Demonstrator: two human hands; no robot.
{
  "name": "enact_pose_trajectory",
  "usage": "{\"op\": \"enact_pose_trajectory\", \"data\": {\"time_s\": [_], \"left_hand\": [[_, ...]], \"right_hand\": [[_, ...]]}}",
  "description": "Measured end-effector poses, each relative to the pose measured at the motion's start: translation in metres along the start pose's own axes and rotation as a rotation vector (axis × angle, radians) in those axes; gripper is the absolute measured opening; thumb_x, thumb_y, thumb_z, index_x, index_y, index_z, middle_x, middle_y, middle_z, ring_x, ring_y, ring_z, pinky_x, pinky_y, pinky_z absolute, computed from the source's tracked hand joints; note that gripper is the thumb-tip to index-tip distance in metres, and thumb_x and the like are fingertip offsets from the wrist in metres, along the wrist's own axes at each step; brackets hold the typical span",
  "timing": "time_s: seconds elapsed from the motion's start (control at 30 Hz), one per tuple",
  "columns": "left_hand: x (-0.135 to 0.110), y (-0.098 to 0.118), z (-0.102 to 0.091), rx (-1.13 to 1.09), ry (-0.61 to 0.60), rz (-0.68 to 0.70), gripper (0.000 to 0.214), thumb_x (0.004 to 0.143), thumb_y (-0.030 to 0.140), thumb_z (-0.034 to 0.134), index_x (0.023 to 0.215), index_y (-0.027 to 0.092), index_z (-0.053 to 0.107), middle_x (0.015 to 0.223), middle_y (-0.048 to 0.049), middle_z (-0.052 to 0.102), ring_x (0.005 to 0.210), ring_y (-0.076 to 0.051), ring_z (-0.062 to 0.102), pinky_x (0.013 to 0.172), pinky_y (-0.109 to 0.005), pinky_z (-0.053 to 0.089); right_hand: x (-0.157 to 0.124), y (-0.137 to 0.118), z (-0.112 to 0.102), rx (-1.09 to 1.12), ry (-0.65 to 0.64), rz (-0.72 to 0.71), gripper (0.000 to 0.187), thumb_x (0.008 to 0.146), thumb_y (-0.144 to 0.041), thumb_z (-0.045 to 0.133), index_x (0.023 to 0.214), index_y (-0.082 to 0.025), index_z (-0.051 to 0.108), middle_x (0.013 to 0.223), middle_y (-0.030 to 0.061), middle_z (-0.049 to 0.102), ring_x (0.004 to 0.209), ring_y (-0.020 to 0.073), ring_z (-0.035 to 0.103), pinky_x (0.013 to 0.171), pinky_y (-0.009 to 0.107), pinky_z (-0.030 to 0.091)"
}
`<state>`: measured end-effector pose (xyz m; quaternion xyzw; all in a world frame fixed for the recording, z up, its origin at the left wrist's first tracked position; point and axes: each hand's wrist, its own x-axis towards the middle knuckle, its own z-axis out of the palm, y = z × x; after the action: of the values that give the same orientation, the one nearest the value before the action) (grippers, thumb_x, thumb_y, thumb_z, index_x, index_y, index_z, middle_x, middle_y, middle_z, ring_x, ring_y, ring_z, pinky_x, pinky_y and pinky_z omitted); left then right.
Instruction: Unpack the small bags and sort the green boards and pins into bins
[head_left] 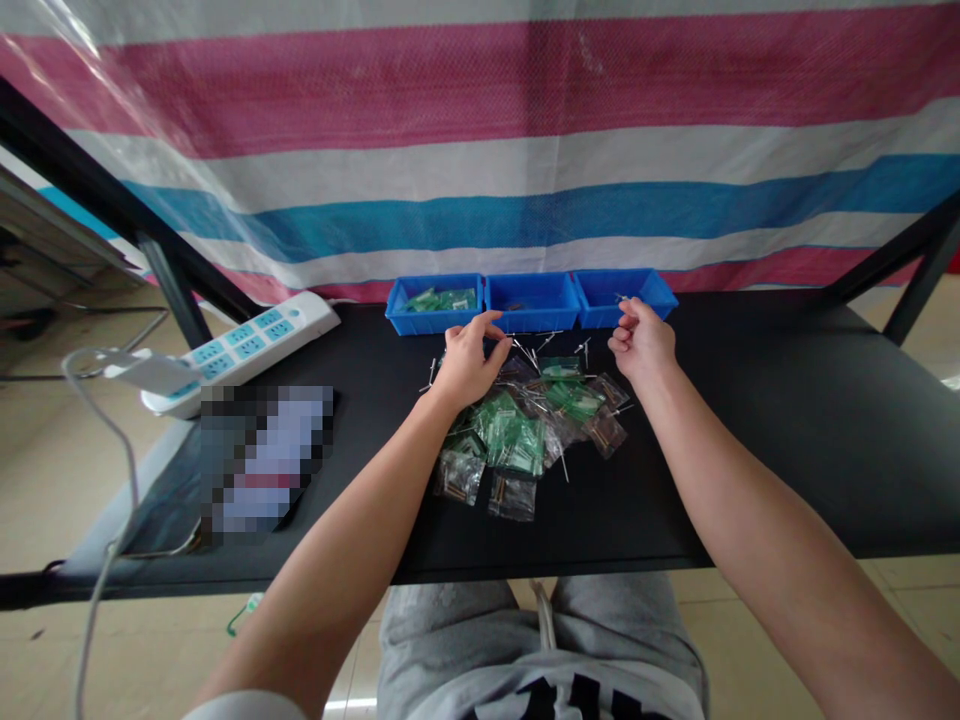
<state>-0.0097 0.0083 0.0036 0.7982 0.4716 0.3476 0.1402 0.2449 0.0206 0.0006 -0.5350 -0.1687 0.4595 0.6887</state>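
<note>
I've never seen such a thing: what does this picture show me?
No machine here, just a person's bare left hand and right hand, seen from a head-worn camera. On the table lies a pile of small bags, some green, with thin pale sticks. Beyond stand three blue bins; a power strip lies to the left. The left hand is open at the pile's edge. The right hand is curled at the right bin, with a pale bit near it, too small to identify.
</note>
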Motion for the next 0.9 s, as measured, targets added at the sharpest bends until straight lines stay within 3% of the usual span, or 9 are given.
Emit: {"op": "enact_pose_trajectory", "data": {"time_s": [0.3,0.37,0.43,0.5,0.6,0.73,0.9], "left_hand": [[0.000,-0.007,0.005,0.058,-0.068,0.039,0.029,0.089,0.024,0.048,0.117,0.018,0.055,0.103,-0.0060,0.071,0.105,-0.022,0.063,0.097,-0.040,0.034],[0.001,-0.007,0.005,0.083,-0.094,0.039,0.027,0.090,0.022,0.046,0.114,0.019,0.058,0.105,-0.0071,0.071,0.105,-0.023,0.063,0.095,-0.040,0.034],[0.001,-0.007,0.005,0.104,-0.115,0.034,0.027,0.090,0.020,0.044,0.112,0.019,0.060,0.107,-0.0078,0.070,0.105,-0.023,0.062,0.094,-0.041,0.035],[0.001,-0.007,0.005,0.121,-0.129,0.028,0.028,0.089,0.017,0.043,0.110,0.019,0.061,0.108,-0.0081,0.070,0.105,-0.024,0.062,0.092,-0.041,0.035],[0.001,-0.008,0.005,0.146,-0.148,0.026,0.028,0.089,0.016,0.042,0.106,0.020,0.063,0.108,-0.0078,0.070,0.105,-0.024,0.061,0.091,-0.041,0.035],[0.000,-0.007,0.006,0.177,-0.174,0.040,0.023,0.088,0.019,0.046,0.101,0.020,0.066,0.107,-0.0062,0.070,0.105,-0.024,0.060,0.089,-0.040,0.035],[0.000,-0.004,0.004,0.274,-0.237,0.009,0.023,0.085,0.039,0.059,0.091,0.020,0.069,0.097,-0.0070,0.069,0.099,-0.026,0.059,0.084,-0.040,0.036]], "right_hand": [[-0.016,-0.003,0.009,0.061,-0.064,-0.055,0.010,0.078,-0.027,0.055,0.074,-0.018,0.058,0.048,-0.0074,0.047,0.034,0.0039,0.035,0.034,0.018,0.019],[-0.020,0.001,0.011,-0.076,-0.086,-0.168,0.008,0.075,-0.025,0.058,0.071,-0.019,0.059,0.047,-0.0068,0.048,0.035,0.0053,0.035,0.036,0.020,0.020],[-0.025,0.007,0.012,-0.310,-0.149,-0.384,0.008,0.074,-0.025,0.061,0.070,-0.018,0.062,0.049,-0.0046,0.053,0.040,0.0080,0.042,0.041,0.022,0.030],[-0.031,0.013,0.011,-0.608,-0.289,-0.652,0.010,0.075,-0.026,0.063,0.071,-0.018,0.065,0.058,-0.0001,0.062,0.053,0.0129,0.055,0.055,0.026,0.042],[-0.041,0.022,0.012,-0.961,-0.534,-0.908,0.009,0.076,-0.022,0.062,0.070,-0.019,0.067,0.068,0.0040,0.068,0.067,0.0185,0.061,0.069,0.032,0.045],[-0.049,0.032,0.014,-1.124,-0.744,-1.003,0.007,0.079,-0.021,0.063,0.076,-0.018,0.069,0.078,0.0064,0.071,0.079,0.0217,0.061,0.078,0.035,0.046],[-0.050,0.035,0.014,-1.157,-0.831,-1.001,0.011,0.080,-0.025,0.065,0.085,-0.018,0.072,0.089,0.0081,0.071,0.087,0.0230,0.060,0.084,0.038,0.046]]}}
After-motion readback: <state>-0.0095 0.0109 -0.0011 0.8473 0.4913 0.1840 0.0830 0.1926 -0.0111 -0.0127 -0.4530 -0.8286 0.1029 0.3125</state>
